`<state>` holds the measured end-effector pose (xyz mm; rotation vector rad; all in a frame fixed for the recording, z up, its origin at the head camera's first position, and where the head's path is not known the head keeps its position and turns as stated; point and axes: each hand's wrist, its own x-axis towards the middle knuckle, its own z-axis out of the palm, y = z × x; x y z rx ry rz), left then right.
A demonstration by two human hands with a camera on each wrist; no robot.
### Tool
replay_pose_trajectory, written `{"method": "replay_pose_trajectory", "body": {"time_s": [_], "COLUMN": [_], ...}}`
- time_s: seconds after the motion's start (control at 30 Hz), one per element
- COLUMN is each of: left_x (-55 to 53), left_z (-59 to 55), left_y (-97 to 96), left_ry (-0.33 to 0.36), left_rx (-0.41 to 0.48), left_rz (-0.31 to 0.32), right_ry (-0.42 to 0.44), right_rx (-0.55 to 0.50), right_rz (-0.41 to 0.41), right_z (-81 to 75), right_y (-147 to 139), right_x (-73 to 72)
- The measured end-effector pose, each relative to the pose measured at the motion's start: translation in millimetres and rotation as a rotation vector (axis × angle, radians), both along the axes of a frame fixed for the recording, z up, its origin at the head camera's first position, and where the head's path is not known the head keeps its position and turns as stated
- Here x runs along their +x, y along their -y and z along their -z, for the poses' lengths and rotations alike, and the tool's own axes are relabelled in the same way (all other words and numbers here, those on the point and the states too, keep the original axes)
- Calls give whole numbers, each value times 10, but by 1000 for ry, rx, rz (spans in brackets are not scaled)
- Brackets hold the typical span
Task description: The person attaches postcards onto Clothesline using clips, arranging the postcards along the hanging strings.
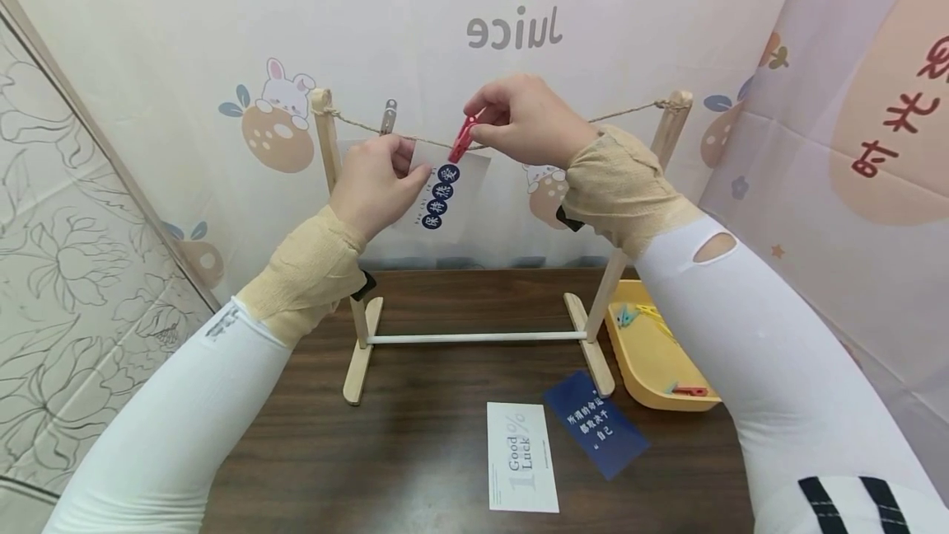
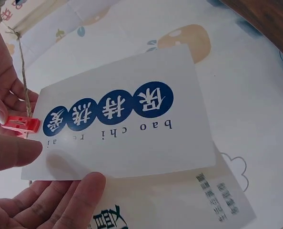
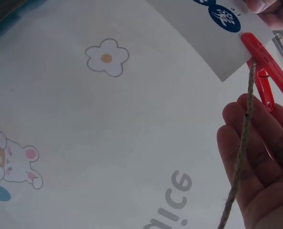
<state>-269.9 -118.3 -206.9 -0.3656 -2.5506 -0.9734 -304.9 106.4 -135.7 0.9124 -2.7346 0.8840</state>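
Note:
A red clothespin (image 1: 463, 138) sits on the twine (image 1: 426, 141) at the top edge of a white card with blue circles (image 1: 442, 196). My right hand (image 1: 530, 118) pinches its handles between thumb and fingers; in the right wrist view the clothespin (image 3: 265, 67) straddles the twine and the card's edge. At the card's left edge, my left hand (image 1: 378, 184) holds it, thumb to the front. The card (image 2: 127, 109) fills the left wrist view, overlapping a second card (image 2: 179, 200). A grey clothespin (image 1: 389, 116) stands on the twine behind my left hand.
The twine runs between two posts of a wooden stand (image 1: 670, 130) joined low by a white bar (image 1: 478, 338). On the table (image 1: 356, 460) lie a white card (image 1: 522, 458) and a blue card (image 1: 596, 425). A yellow tray (image 1: 660, 361) with several clothespins is at right.

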Motion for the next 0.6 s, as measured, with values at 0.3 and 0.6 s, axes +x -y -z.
{"method": "replay_pose_trajectory", "body": {"time_s": [0.3, 0.6], "left_x": [4, 7], "left_z": [68, 128], "left_y": [48, 64], "left_ry": [-30, -66], "left_rx": [-8, -3], "left_rz": [-9, 10], "right_ry": [-61, -192], "right_rx": [1, -89], "right_rz": [33, 39], "right_z": [10, 49], "right_y": [-72, -176], "right_x": [62, 143]}}
